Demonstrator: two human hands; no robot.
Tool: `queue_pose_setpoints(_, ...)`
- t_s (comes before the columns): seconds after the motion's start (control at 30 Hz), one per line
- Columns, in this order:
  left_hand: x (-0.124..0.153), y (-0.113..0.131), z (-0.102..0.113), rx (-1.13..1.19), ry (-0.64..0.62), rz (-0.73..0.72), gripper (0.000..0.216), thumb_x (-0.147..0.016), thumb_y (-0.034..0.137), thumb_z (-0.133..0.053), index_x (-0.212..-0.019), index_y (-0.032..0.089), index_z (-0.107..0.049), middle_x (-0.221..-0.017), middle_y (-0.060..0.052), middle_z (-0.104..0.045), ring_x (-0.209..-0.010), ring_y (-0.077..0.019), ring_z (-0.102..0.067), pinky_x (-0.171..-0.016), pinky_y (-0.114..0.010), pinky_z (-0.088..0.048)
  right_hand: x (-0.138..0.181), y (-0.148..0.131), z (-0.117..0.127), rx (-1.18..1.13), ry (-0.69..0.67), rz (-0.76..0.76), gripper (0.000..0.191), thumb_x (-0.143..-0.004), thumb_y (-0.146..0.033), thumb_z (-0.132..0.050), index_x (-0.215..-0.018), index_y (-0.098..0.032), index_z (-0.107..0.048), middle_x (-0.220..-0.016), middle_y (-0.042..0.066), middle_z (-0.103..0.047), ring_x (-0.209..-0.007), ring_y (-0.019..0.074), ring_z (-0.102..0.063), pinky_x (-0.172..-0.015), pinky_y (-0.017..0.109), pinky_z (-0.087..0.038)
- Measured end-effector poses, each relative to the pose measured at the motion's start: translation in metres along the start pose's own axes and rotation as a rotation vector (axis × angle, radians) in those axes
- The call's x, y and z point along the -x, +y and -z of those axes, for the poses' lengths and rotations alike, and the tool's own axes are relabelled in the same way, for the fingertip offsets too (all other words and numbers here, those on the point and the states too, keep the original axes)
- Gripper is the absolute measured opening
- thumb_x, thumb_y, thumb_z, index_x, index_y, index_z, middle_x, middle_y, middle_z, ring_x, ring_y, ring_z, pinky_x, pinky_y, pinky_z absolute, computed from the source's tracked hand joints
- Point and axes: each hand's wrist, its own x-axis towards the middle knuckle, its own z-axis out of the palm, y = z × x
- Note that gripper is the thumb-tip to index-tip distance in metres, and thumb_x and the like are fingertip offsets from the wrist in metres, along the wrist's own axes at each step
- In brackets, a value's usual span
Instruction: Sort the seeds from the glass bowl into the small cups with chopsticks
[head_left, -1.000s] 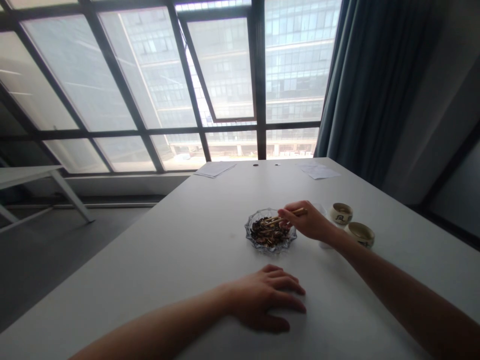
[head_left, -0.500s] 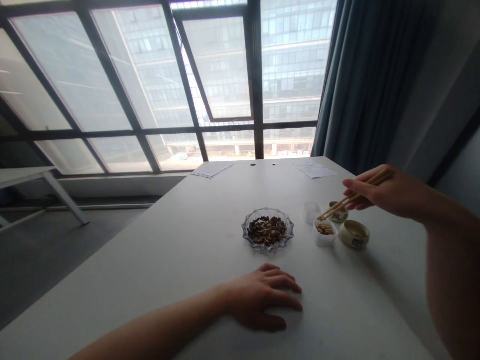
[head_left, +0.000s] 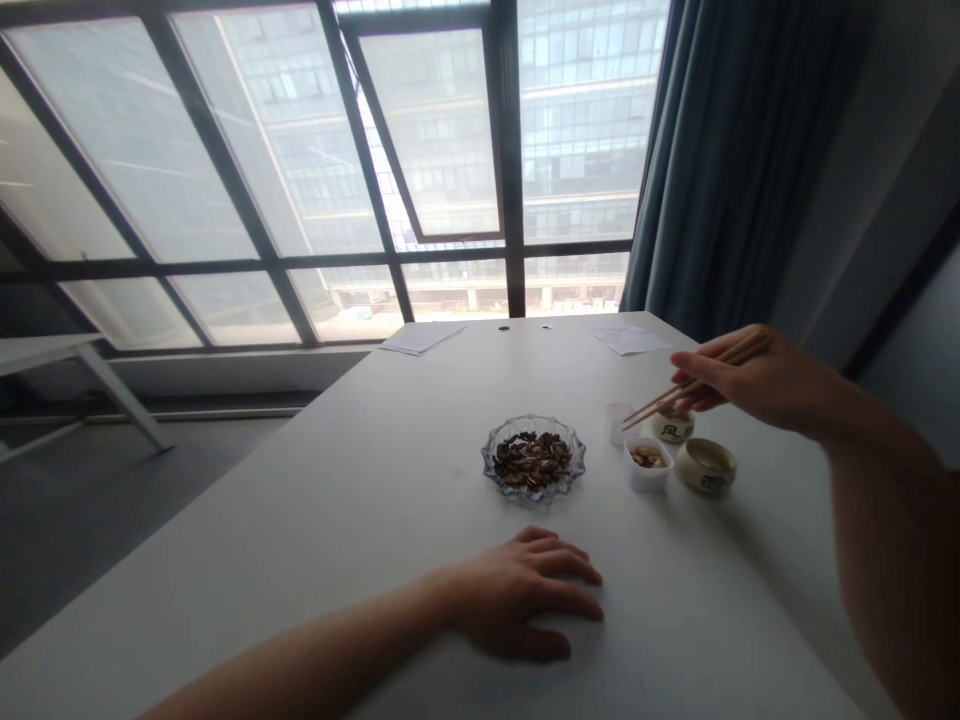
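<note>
Your right hand (head_left: pixel 757 378) has swung off the glass dish (head_left: pixel 489 465), where it was a second ago. It now hangs in the air out to the right, a touch higher than half a second back. Your left hand (head_left: pixel 525 595) hasn't budged.

Surface (head_left: pixel 337 540): white, with everything clustered ahead of the left hand and below the right hand.

Left hand: open, palm down, fingers spread flat on the surface, holding nothing. The dish sits just beyond its fingertips, not touching them.

Right hand: closed around the chopsticks (head_left: pixel 675 398), gripped near their top end, shafts slanting down and to the left.

The dish holds a dark heap of seeds (head_left: pixel 534 460). It's well to the left of the right hand and below it.

Two ceramic cups: one (head_left: pixel 705 480) directly under the right hand, the other (head_left: pixel 673 432) just behind it, close under the chopstick shafts.

Two small plastic tubs: one (head_left: pixel 646 482) with pale pieces inside, between the dish and the near cup. A clear one (head_left: pixel 615 425) sits just behind it, right under the chopstick tips.

Tips look close together, but I can't tell if they pinch a seed; too small.

Risks: tubs and cups are packed tight under the tips, so a small wobble could drop a piece in the wrong one or onto the surface. The tubs look light, and a low sweep of the sticks or your wrist could tip one or knock the cup. Gripping the sticks this high also gives weak control at the tips.
</note>
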Motion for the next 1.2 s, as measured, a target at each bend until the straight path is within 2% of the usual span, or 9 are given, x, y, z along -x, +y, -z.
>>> queue_pose_setpoints(0.07, 0.000, 0.000, 0.000, 0.000, 0.001, -0.001, 0.054, -0.098, 0.060, -0.059, -0.142, 0.030, -0.059, -0.152, -0.007, -0.060, -0.144, -0.0264, -0.053, -0.125, -0.042, -0.030, -0.004, 0.001, -0.017, -0.058, -0.045, 0.074, 0.046, -0.081, -0.061, -0.084, -0.083, -0.015, -0.081, -0.079, 0.015, -0.082, -0.071, 0.0281, -0.081, -0.062, 0.031, -0.069)
queue_pose_setpoints(0.17, 0.000, 0.000, 0.000, -0.004, 0.005, 0.003, 0.053, -0.098, 0.060, -0.059, -0.142, 0.030, -0.060, -0.151, -0.007, -0.061, -0.143, -0.0263, -0.054, -0.125, -0.042, -0.030, -0.011, 0.005, -0.049, -0.128, -0.193, 0.158, 0.052, -0.084, -0.065, -0.080, -0.087, -0.014, -0.081, -0.083, 0.014, -0.082, -0.076, 0.0263, -0.082, -0.071, 0.032, -0.069)
queue_pose_setpoints(0.33, -0.001, 0.000, -0.001, -0.008, 0.014, -0.013, 0.052, -0.099, 0.059, -0.058, -0.142, 0.029, -0.059, -0.151, -0.007, -0.061, -0.142, -0.0257, -0.054, -0.125, -0.041, -0.030, -0.018, 0.018, -0.093, -0.071, -0.365, 0.189, 0.052, -0.086, -0.066, -0.076, -0.087, -0.014, -0.081, -0.078, 0.012, -0.082, -0.074, 0.0251, -0.080, -0.069, 0.031, -0.065)
queue_pose_setpoints(0.5, -0.002, -0.001, -0.002, -0.014, 0.010, -0.020, 0.053, -0.098, 0.058, -0.060, -0.142, 0.029, -0.059, -0.150, -0.008, -0.061, -0.142, -0.0258, -0.055, -0.125, -0.041, -0.030, -0.022, 0.033, -0.112, -0.052, -0.399, 0.181, 0.051, -0.086, -0.065, -0.076, -0.081, -0.015, -0.079, -0.075, 0.011, -0.080, -0.070, 0.0252, -0.078, -0.066, 0.033, -0.063)
queue_pose_setpoints(0.73, -0.003, 0.000, 0.000, -0.014, -0.007, -0.014, 0.053, -0.097, 0.057, -0.061, -0.142, 0.030, -0.058, -0.150, -0.008, -0.061, -0.143, -0.0272, -0.054, -0.126, -0.042, -0.031, -0.024, 0.044, -0.121, -0.071, -0.382, 0.168, 0.050, -0.087, -0.067, -0.075, -0.081, -0.017, -0.079, -0.077, 0.010, -0.081, -0.072, 0.0265, -0.079, -0.066, 0.034, -0.064)
queue_pose_setpoints(0.83, -0.002, 0.000, 0.001, -0.018, -0.015, -0.005, 0.054, -0.098, 0.059, -0.060, -0.142, 0.030, -0.058, -0.150, -0.009, -0.061, -0.143, -0.0281, -0.054, -0.125, -0.043, -0.032, -0.024, 0.039, -0.117, -0.071, -0.361, 0.168, 0.051, -0.087, -0.066, -0.075, -0.081, -0.015, -0.079, -0.076, 0.011, -0.081, -0.071, 0.0268, -0.079, -0.067, 0.035, -0.065)
queue_pose_setpoints(0.93, -0.001, 0.000, 0.000, -0.017, -0.011, -0.004, 0.053, -0.098, 0.060, -0.058, -0.142, 0.029, -0.059, -0.151, -0.009, -0.061, -0.143, -0.0281, -0.054, -0.126, -0.044, -0.031, -0.022, 0.028, -0.102, -0.081, -0.330, 0.171, 0.052, -0.086, -0.066, -0.076, -0.086, -0.014, -0.080, -0.080, 0.012, -0.082, -0.074, 0.0273, -0.081, -0.069, 0.036, -0.067)
queue_pose_setpoints(1.07, -0.001, -0.001, -0.001, -0.013, 0.001, -0.007, 0.053, -0.099, 0.060, -0.058, -0.141, 0.028, -0.060, -0.150, -0.009, -0.061, -0.142, -0.0272, -0.054, -0.125, -0.043, -0.030, -0.012, 0.006, -0.061, -0.121, -0.204, 0.151, 0.052, -0.082, -0.067, -0.081, -0.087, -0.015, -0.081, -0.084, 0.013, -0.083, -0.077, 0.0275, -0.082, -0.072, 0.035, -0.069)
queue_pose_setpoints(1.2, -0.001, 0.000, 0.000, -0.012, -0.008, -0.005, 0.054, -0.097, 0.059, -0.061, -0.142, 0.029, -0.059, -0.151, -0.009, -0.061, -0.143, -0.0272, -0.054, -0.126, -0.043, -0.030, 0.003, -0.010, -0.012, -0.043, -0.070, 0.035, 0.056, -0.072, -0.069, -0.087, -0.083, -0.014, -0.082, -0.079, 0.016, -0.082, -0.073, 0.0291, -0.082, -0.065, 0.032, -0.069)
